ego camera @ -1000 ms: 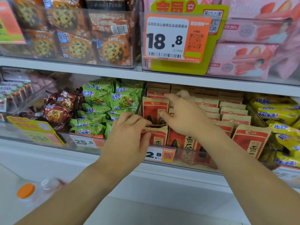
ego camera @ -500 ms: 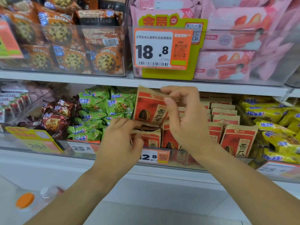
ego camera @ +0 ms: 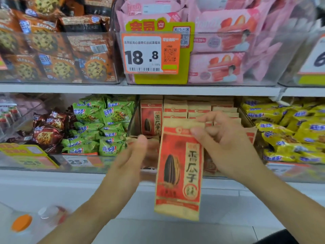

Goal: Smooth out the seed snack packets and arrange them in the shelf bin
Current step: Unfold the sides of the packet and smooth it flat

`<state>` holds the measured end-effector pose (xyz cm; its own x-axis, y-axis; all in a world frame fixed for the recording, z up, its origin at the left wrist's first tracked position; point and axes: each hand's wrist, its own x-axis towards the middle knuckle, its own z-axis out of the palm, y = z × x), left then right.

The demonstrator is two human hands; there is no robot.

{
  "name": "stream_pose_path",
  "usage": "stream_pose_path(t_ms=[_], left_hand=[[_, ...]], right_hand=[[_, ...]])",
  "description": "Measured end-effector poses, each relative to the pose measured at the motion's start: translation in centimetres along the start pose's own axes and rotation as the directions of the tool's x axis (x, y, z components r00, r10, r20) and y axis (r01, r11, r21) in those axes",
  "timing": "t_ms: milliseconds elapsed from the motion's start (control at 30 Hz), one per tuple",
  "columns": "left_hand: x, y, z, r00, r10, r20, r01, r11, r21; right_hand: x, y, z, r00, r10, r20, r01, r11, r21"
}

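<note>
Risk sits mostly in the grip: the right hand point(ego camera: 226, 145) pinches only the top seam of one seed packet point(ego camera: 179, 169), which hangs upright in front of the shelf edge, out of the shelf bin point(ego camera: 133, 118) where the other red-and-tan packets point(ego camera: 151, 118) stand in rows. With so little paper held, the packet could slip from the thumb and fingers and drop toward the floor — I judge this likeliest if the other hand strokes downward hard. The left hand point(ego camera: 135, 155) is blurred beside the packet's left edge; its fingers look loosely extended and hold nothing, though I cannot tell whether they touch the paper. A rough smoothing pass might crease the bag rather than flatten it. Going back in, the packet could catch on the front row and tip its neighbours, or slide sideways past the clear divider toward the green snack bags point(ego camera: 98, 124) — the gap there looks tight
</note>
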<state>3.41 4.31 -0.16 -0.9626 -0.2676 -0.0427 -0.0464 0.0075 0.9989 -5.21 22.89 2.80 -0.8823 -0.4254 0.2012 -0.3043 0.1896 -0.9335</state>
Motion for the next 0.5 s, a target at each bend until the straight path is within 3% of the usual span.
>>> stream_pose_path(t_ms=[67,100,267,500], left_hand=[[-0.9,-0.4,1.1,0.954,-0.199,0.225,0.195,0.980,0.042],[-1.1,-0.7,1.5,0.941,-0.217,0.259,0.208,0.976,0.061],[-0.9,-1.7,1.7,0.964,-0.165,0.206,0.143,0.982,0.120],[-1.1,-1.9,1.8,0.982,-0.042,0.185,0.018,0.992,0.128]], right_hand=[[-0.5,0.6,0.1,0.996,0.008,0.084,-0.001,0.997,-0.083],[-0.7,0.8,0.0,0.994,0.028,0.107,-0.017,0.995,-0.097],[-1.0,1.1,-0.5,0.955,0.224,0.193,-0.231,0.973,0.014],[-1.9,1.4,-2.1,0.861,0.317,0.398,-0.377,0.922,0.082]])
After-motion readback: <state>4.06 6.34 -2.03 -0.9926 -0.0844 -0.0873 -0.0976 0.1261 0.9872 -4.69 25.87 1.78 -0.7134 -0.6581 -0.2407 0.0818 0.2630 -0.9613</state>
